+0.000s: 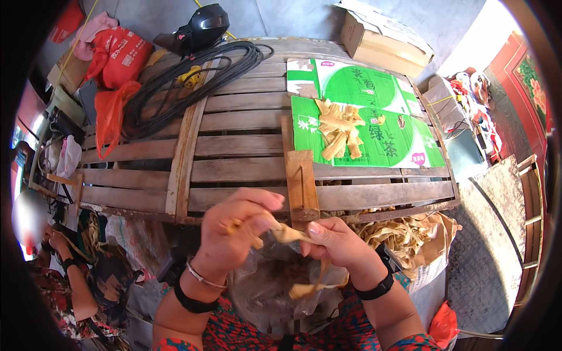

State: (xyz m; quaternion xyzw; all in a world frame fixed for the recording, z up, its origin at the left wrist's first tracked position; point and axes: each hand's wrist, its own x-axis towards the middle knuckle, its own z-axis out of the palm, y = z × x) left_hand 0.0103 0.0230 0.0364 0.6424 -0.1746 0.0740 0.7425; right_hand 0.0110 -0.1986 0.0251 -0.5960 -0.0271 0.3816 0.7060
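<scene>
My left hand [229,234] and my right hand [338,243] are close together at the table's near edge. Stretched between them is a pale tan, pliable strip [287,234], twisted into what looks like a knot. The left fingers curl round one part of it; my right thumb and fingertips pinch the other side. A loose tail [310,289] dangles below the right hand, over a clear plastic bag [257,292] in my lap. Just beyond my hands, an upright-grooved wooden block [301,184] is at the table edge. Farther off, a heap of folded tan pieces [339,128] lies on green printed cardboard [383,108].
A sack of loose tan strips [413,240] stands right of my right hand. On the slatted table [234,143] lie a coiled black cable [158,88], a black helmet [208,23], red bags [120,55] and a cardboard box [383,41]. Another person [73,275] sits at the left.
</scene>
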